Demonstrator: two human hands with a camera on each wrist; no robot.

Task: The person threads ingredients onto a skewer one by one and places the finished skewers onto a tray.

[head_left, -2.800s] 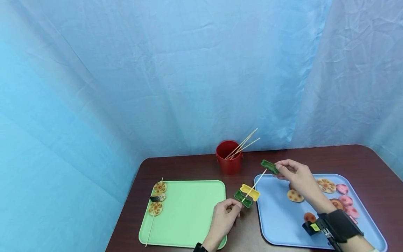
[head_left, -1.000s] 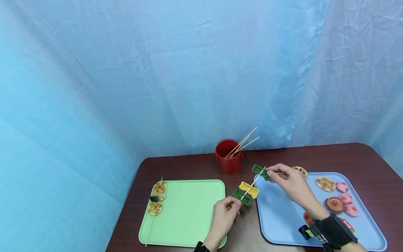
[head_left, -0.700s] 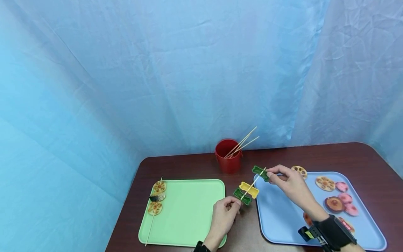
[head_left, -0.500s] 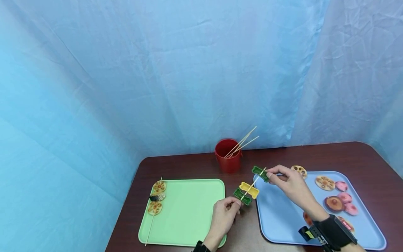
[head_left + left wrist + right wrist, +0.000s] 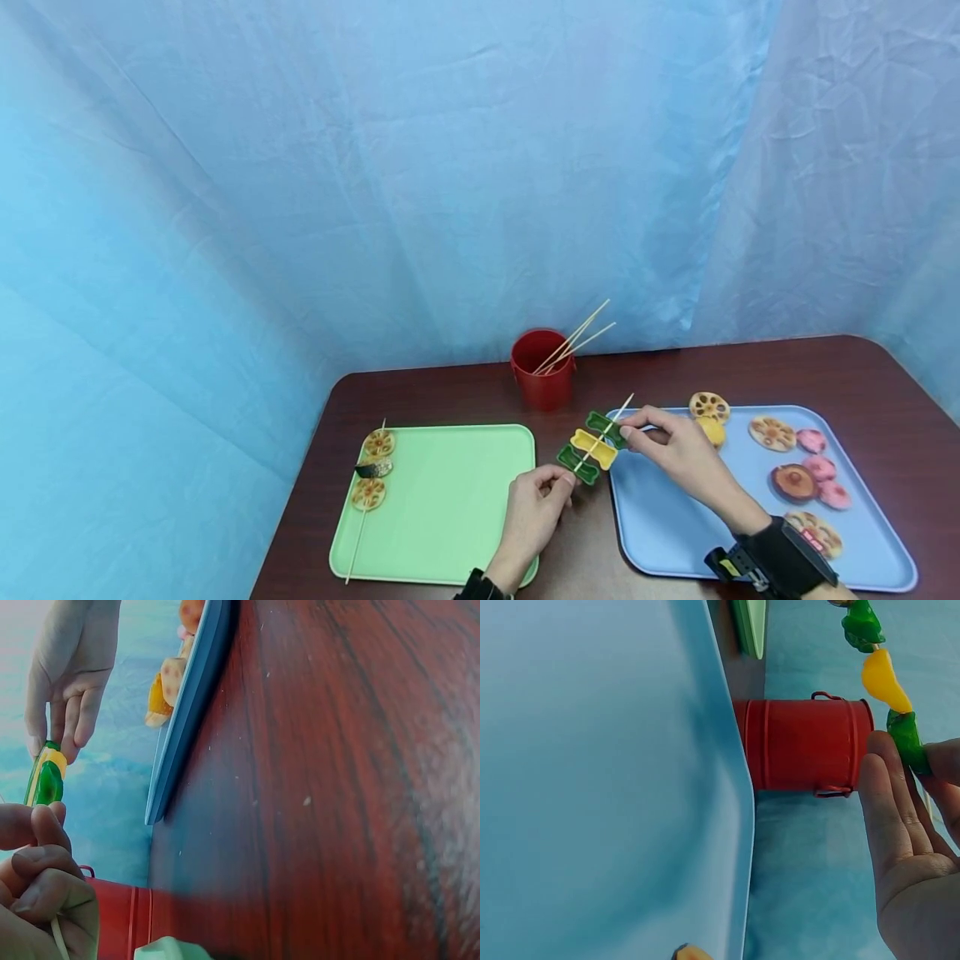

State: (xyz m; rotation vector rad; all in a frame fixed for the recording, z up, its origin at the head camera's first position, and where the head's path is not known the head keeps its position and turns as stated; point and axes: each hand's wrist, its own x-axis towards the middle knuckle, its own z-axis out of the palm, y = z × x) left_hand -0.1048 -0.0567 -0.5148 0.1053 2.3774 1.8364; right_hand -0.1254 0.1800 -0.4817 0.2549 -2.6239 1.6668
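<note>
My left hand (image 5: 534, 518) pinches a thin wooden skewer (image 5: 626, 404) near its lower end, just below a green pepper piece (image 5: 573, 463). Above that piece a yellow pepper piece (image 5: 594, 450) is threaded on. A second green pepper piece (image 5: 602, 428) sits on the skewer close to the yellow one, and my right hand (image 5: 678, 458) pinches its right end between thumb and fingers. The bare skewer tip sticks out beyond it. In the right wrist view, the right hand's fingers (image 5: 885, 802) lie along the upper green piece, with the yellow piece right by it.
A green tray (image 5: 457, 517) at left bears a finished-looking skewer (image 5: 357, 546) with lotus root slices. At right, a blue tray (image 5: 652, 542) holds lotus slices, a mushroom (image 5: 793, 483) and pink pieces (image 5: 817, 467). Behind stands a red bucket (image 5: 545, 387) of skewers.
The right hand has brought the upper green pepper piece onto the skewer tip and slid it down beside the yellow piece. More bare tip now shows. The left hand has kept its place.
</note>
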